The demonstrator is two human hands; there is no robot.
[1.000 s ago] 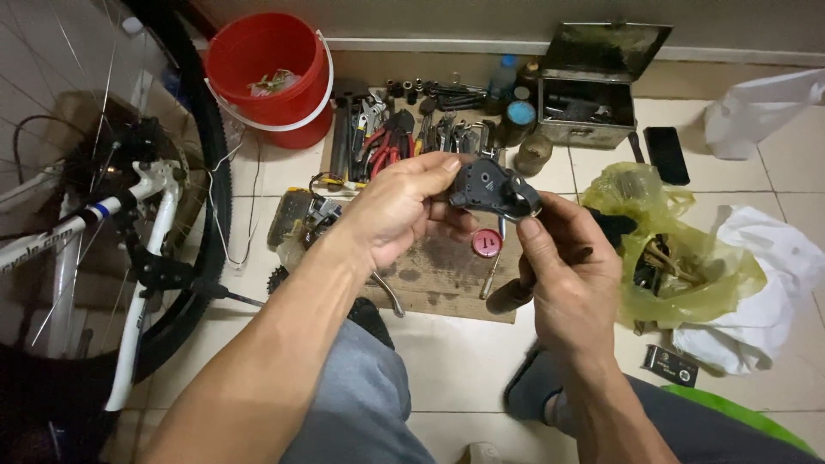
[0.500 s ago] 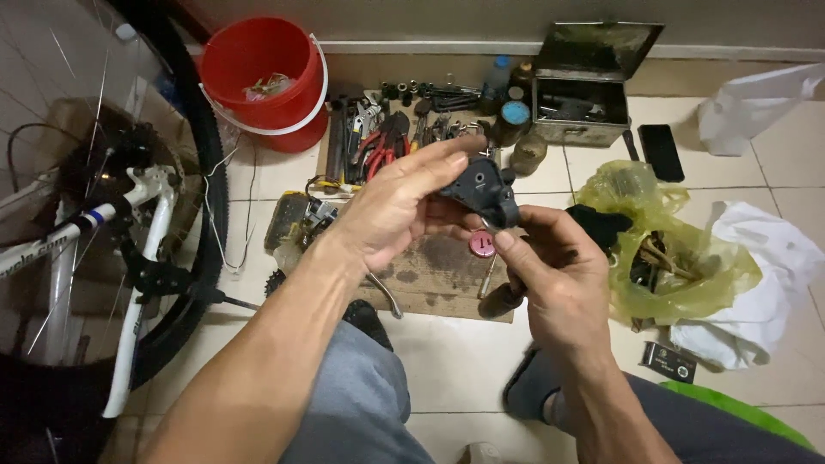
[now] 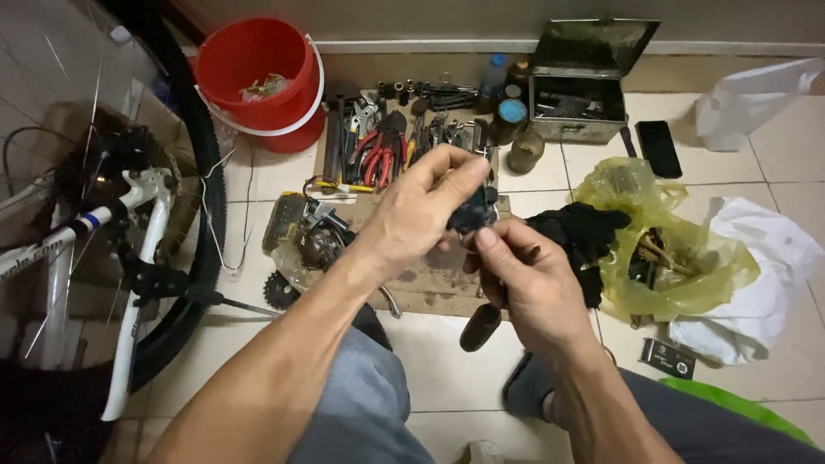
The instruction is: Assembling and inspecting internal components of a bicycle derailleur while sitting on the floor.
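The small black part (image 3: 471, 209) is held above the cardboard sheet (image 3: 430, 279) on the floor, left hand (image 3: 421, 215) fingers grasping its top, right hand (image 3: 520, 275) fingers pinching it from below; a yellow plastic bag (image 3: 679, 258) lies further right.

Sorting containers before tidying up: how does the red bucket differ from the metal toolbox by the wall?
The red bucket is round, bright plastic, with no lid; the metal toolbox is boxy, dull grey-green, its hinged lid raised. The red bucket stands beside the bicycle wheel, the metal toolbox nearer the black phone. Both stand open on the floor.
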